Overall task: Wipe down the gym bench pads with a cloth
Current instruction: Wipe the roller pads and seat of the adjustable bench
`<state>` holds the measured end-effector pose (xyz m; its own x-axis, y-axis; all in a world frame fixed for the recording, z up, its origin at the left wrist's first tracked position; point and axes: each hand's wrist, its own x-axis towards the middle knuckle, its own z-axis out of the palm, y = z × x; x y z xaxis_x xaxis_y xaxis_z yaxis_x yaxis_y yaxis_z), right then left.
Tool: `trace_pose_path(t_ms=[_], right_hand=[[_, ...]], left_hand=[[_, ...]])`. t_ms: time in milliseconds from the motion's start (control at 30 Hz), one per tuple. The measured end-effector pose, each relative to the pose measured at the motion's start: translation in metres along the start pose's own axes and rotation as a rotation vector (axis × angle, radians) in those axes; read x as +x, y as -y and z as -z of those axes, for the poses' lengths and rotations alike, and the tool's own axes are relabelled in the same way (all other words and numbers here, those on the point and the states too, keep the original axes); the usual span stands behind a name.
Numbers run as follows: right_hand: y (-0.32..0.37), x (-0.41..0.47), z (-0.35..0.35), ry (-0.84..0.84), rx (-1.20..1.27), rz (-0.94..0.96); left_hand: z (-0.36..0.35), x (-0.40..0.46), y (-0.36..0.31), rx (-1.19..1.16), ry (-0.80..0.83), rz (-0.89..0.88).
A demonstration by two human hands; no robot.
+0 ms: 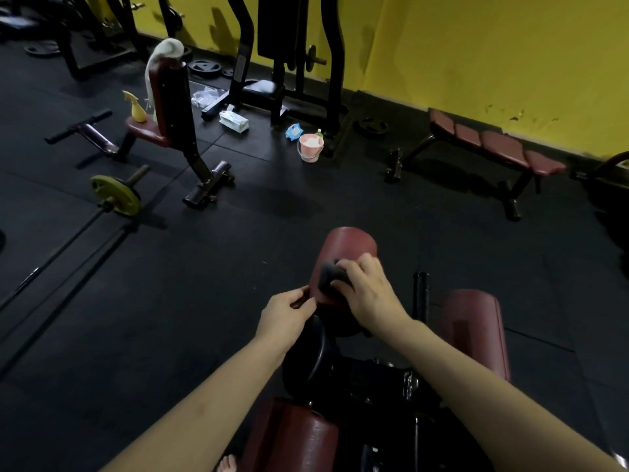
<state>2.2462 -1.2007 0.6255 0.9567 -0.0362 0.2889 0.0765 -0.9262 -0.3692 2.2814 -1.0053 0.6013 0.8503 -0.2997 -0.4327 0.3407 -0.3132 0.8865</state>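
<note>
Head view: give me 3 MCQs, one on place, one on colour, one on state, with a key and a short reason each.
1. Where does the yellow spray bottle stand?
A. On the seat of the upright bench
B. In the pink bucket
C. On the flat bench by the wall

2. What colour is the cloth on the roller pad?
A. White
B. Dark grey
C. Yellow

3. What is the right hand doing?
A. Hanging idle
B. Lifting the barbell
C. Pressing the cloth against the roller pad

Key: 1 A, the bottle sits on the red seat beside the backrest. 2 B, a dark grey wad shows under the fingers. 3 C, its fingers curl over the cloth on the pad, while the left hand pinches the pad's near edge.
</note>
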Motion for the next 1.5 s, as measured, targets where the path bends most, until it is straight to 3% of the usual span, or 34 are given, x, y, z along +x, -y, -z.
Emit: trace_pose_path(t_ms=[167,233,333,500,633,800,867,1000,1133,1233,1300,1400,1500], right_hand=[[-0.043,0.079,0.000,-0.062,0.080,-0.347],[-0.041,0.088,-0.001,-0.071,0.069,-0.366],[-0.023,0.063,0.003,-0.046,0.094,-0.322],[0.013,-0.024,0.003,0.028,0.097,-0.054],[-0.002,-0.003,-0.001,0.020,0.001,0.058],[-0.037,0.082,0.001,-0.057,0.032,-0.338],[-0.036,0.089,0.001,-0.085,0.034,-0.394],[-0.012,0.038,-0.002,-0.105,0.065,-0.253],[0.015,-0.024,-0.001,-0.011,0.086,-0.080],[-0.001,-0.006,-0.001,0.008,0.032,0.011],[-0.023,0.030,-0.003,-0.039,0.006,-0.091],[-0.041,0.082,-0.001,-0.086,0.067,-0.389],[-0.031,0.088,-0.003,-0.100,0.039,-0.401]], left_hand=[[0.001,0.005,0.001,0.005,-0.012,0.045],[0.003,0.006,0.001,-0.004,-0.014,0.068],[0.007,0.006,0.004,-0.025,-0.011,0.076],[-0.001,0.007,0.003,-0.131,0.001,0.077],[-0.005,0.011,0.004,-0.115,-0.035,0.103],[-0.001,0.010,0.002,-0.088,-0.034,0.123],[0.001,0.009,0.000,-0.098,-0.034,0.130],[0.001,0.005,0.001,-0.102,-0.024,0.082],[-0.006,0.006,-0.002,-0.116,0.005,0.085],[-0.004,0.010,-0.004,-0.094,-0.003,0.116],[-0.002,0.010,-0.003,-0.096,0.001,0.128],[-0.002,0.006,-0.004,-0.106,-0.004,0.154],[0.001,0.000,-0.007,-0.120,-0.016,0.178]])
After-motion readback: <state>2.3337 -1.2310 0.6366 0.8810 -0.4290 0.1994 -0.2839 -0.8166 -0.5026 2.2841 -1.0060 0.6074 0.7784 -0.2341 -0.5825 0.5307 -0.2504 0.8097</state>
